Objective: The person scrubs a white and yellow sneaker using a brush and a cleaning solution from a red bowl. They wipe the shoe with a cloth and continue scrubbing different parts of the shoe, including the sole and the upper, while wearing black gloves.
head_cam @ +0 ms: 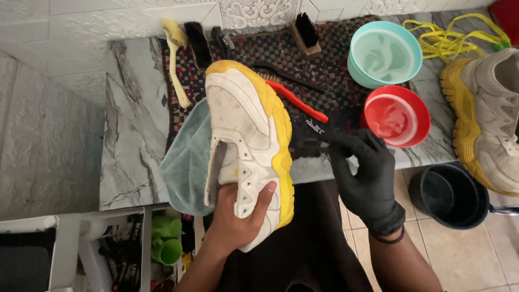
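The bare left hand (238, 216) grips the heel end of a white shoe (243, 146) with a yellow sole, thumb over the side panel, fingers hidden behind; the shoe is held tilted over the table (130, 135) edge, toe toward the wall, with a grey-blue cloth (186, 162) draped under it. The right hand (365, 173), in a black glove, pinches a dark brush (305, 146) by its handle, the head touching or just beside the yellow sole at mid-length; whether bristles press on the rubber I cannot tell. To work this spot well, it seems best to keep the heel clamped firm so the shoe does not twist, and to run the brush along the sole's groove in short strokes with the cloth kept under to catch drips. Near the right hand stand a red bowl (397, 115) and a teal bowl (385, 54); a red brush (297, 103) lies just beside the shoe on a checked mat (335, 59). More brushes lie along the wall. A second shoe (486, 119) and yellow laces (454, 35) sit at the far right, a black pot (448, 194) below the table edge.
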